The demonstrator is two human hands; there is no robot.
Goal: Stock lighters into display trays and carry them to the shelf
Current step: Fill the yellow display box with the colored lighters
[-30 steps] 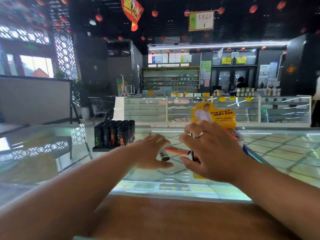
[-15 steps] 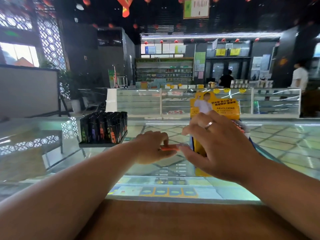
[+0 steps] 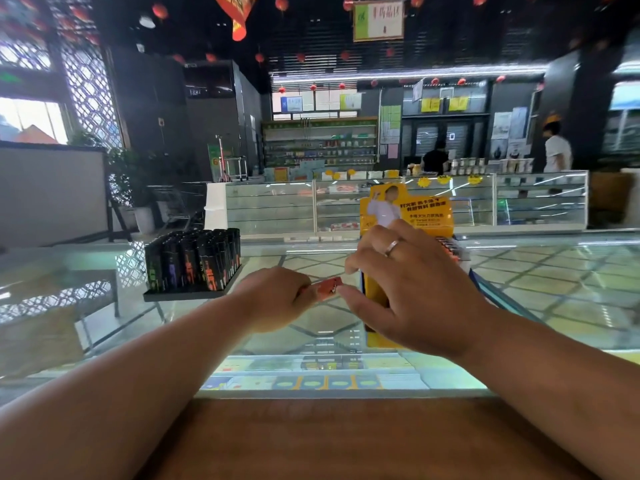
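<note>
My left hand (image 3: 277, 296) grips an orange lighter (image 3: 328, 287) that points right, just above the glass counter (image 3: 554, 289). My right hand (image 3: 408, 289), a ring on one finger, hovers beside it with loosely curled fingers; its thumb tip touches the lighter's free end. Behind my right hand stands a yellow display box (image 3: 407, 211) with a printed header card, and a row of lighters shows at its right edge. To the left a black display tray (image 3: 188, 294) sits on the glass, packed with several upright black lighters (image 3: 194, 259).
A wooden ledge (image 3: 329, 438) runs along the counter's near edge, with goods showing under the glass. Across the aisle are more glass showcases (image 3: 398, 206) and shelves. Two people (image 3: 557, 152) stand far behind them. A potted plant (image 3: 138, 188) is at the left.
The orange lighter has passed from between both hands into my left hand's grip, and my right hand's fingers have drawn back from it. The camera tilted slightly, and a person appeared at the far right.
</note>
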